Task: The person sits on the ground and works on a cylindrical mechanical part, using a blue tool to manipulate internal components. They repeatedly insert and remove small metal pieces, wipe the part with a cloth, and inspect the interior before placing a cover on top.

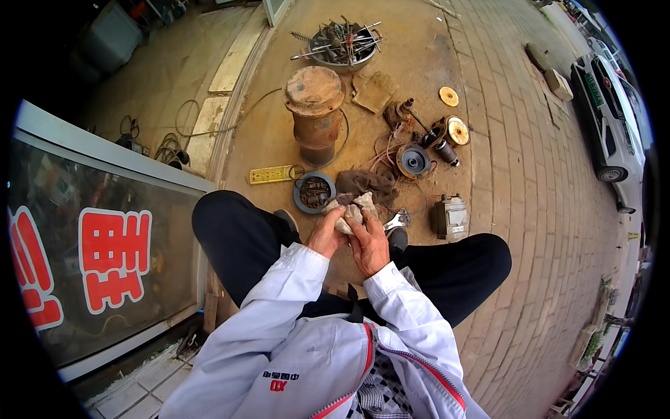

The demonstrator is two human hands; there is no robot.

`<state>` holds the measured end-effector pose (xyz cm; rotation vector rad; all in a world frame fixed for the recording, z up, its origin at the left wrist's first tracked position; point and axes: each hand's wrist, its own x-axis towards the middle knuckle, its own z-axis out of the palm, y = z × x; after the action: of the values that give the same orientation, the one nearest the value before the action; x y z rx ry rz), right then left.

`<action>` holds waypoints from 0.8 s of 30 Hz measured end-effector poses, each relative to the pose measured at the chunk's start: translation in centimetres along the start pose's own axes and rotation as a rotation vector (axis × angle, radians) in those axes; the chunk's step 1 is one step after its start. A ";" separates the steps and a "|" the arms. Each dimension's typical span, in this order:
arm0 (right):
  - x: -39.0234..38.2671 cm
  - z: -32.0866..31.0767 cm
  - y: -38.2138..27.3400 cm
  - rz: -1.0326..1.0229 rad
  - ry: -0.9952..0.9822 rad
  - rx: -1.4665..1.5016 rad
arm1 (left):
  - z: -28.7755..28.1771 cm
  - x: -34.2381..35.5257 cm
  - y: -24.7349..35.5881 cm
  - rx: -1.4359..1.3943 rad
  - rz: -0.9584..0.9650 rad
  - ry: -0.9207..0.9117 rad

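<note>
My left hand (326,234) and my right hand (370,246) meet in front of my knees, both closed on a pale, crumpled rag (347,225). Whether something is wrapped inside the rag cannot be seen. Just beyond it lies a dark brown cloth (364,183). A round grey dish (301,200) of small rusty metal parts sits to the left of the rag. Close to my right hand, a silvery metal tool (398,218) rests on the ground by my shoe.
A rusty cylindrical housing (315,126) stands ahead, with a yellow power strip (269,174) beside it. Farther off is a basin (347,68) heaped with tools. Motor parts (413,160) and a grey box (451,218) lie right. A glass door (112,258) borders the left.
</note>
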<state>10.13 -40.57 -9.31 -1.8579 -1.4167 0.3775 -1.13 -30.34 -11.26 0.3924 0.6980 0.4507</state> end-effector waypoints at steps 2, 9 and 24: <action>-0.1 -0.1 1.0 0.049 0.013 0.017 | -0.6 -0.1 -0.4 0.006 -0.027 -0.116; -0.5 -1.0 2.2 0.272 -0.075 -0.039 | -1.6 1.6 -2.6 0.920 0.269 0.117; -0.2 1.7 3.6 0.294 -0.209 -0.164 | -2.6 3.2 -4.0 1.254 0.366 0.374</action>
<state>11.52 -40.52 -13.06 -2.2230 -1.3430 0.6329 0.36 -31.47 -16.67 1.6651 1.2403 0.3842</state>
